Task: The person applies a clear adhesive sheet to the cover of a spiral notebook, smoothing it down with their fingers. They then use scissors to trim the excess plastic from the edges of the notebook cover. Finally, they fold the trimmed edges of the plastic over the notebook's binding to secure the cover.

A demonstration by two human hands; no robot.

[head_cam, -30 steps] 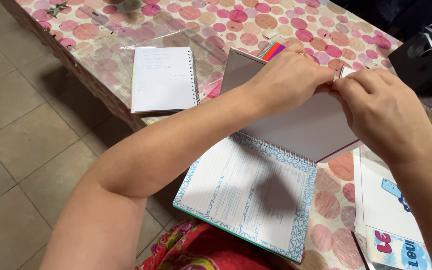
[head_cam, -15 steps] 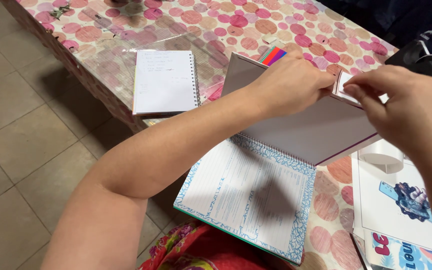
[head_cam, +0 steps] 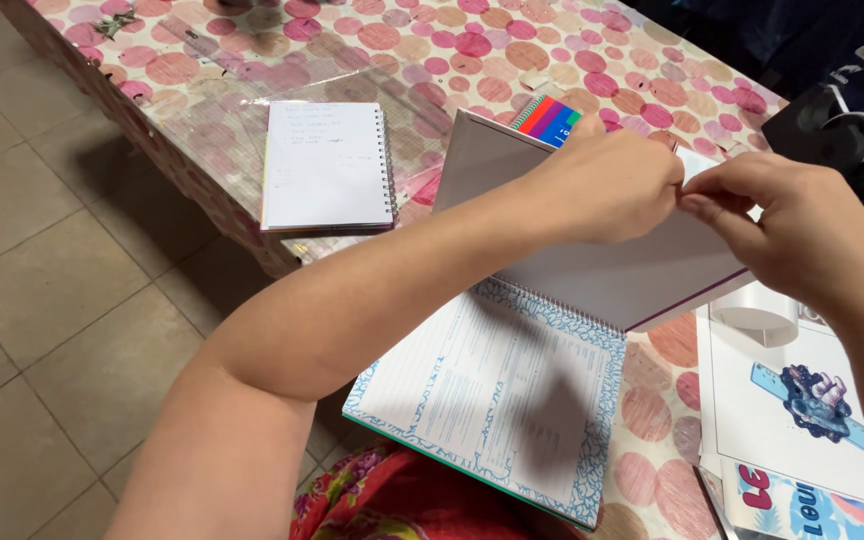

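A large spiral-bound book (head_cam: 512,400) lies open at the table's near edge, its printed page bordered in blue. Its raised white cover (head_cam: 612,270) stands tilted upward. My left hand (head_cam: 607,185) grips the top edge of that cover. My right hand (head_cam: 787,230) pinches a small white piece (head_cam: 697,165) at the same edge, fingertips touching those of the left hand. A colour-striped tab (head_cam: 547,120) shows behind the cover.
A small spiral notepad (head_cam: 327,165) lies open on the pink-dotted tablecloth (head_cam: 432,50) to the left. Sticker sheets (head_cam: 802,420) and a white tape roll (head_cam: 757,320) lie right. A dark object (head_cam: 832,125) sits far right. Tiled floor (head_cam: 42,300) is left.
My right hand has drawn slightly rightward along the cover's top edge, pinching the small white piece. The view has shifted a little; the left hand stays on the cover.
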